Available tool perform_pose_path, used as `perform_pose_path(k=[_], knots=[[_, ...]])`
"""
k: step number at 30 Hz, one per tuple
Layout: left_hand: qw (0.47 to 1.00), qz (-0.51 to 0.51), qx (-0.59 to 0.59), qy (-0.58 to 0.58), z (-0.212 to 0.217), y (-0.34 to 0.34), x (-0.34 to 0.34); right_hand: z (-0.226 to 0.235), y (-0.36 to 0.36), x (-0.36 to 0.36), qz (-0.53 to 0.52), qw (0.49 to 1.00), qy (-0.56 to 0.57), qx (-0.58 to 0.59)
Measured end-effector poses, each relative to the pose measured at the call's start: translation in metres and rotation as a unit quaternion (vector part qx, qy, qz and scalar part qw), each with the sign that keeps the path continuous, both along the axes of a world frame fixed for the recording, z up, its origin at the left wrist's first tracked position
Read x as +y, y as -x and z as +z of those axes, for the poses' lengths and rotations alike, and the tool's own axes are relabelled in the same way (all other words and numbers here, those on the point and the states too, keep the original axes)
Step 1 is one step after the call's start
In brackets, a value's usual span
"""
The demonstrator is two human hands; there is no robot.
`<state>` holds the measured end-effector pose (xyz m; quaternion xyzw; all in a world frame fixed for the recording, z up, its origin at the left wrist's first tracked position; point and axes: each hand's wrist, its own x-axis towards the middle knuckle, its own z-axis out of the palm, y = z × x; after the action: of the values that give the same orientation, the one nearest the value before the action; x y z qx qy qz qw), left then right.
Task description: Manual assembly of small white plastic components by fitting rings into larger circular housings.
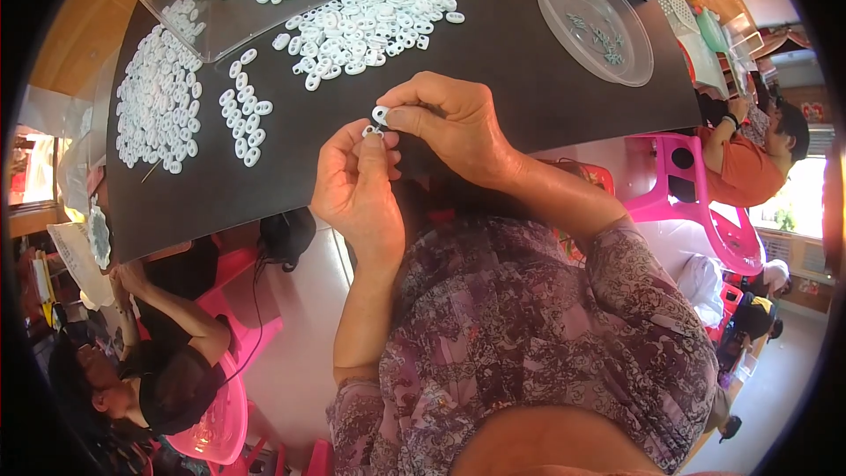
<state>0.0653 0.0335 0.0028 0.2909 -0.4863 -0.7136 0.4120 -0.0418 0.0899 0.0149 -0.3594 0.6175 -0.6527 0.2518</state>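
Just past the table's near edge, my two hands meet fingertip to fingertip. My right hand [458, 128] pinches a small white oval plastic piece [381, 114] with an opening in it, between thumb and forefinger. Right below, the thumb and fingers of my left hand [357, 189] grip a second white plastic piece [370, 131], mostly hidden by the fingertips. Something small and dark shows between the two pieces, too small to name. Farther off lies a large heap of similar white oval pieces [374, 26]. A small loose group of them [245, 115] lies left of my hands.
Another heap of white pieces [159, 101] covers the table's left side. A clear plastic box [210, 55] with more pieces stands at the back. At right sits a round clear dish [646, 66] holding small grey-green parts [606, 42]. Co-workers sit left and right near pink chairs [216, 423].
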Motion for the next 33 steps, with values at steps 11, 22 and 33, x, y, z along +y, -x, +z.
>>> perform_pose_path(k=[11,22,33], knots=[[1.0,-0.003,0.008,0.026,0.0017,0.0008,0.0011,-0.0035,0.0038,0.004,0.003,0.958,-0.001,0.286],[0.999,0.003,0.048,-0.018,0.0014,0.0013,-0.0025,-0.0029,-0.0011,0.0049,-0.004,0.93,0.018,0.367],[0.994,0.013,0.047,-0.099,0.0087,0.0039,-0.0034,-0.0048,-0.0045,0.0008,-0.041,0.9,0.032,0.433]])
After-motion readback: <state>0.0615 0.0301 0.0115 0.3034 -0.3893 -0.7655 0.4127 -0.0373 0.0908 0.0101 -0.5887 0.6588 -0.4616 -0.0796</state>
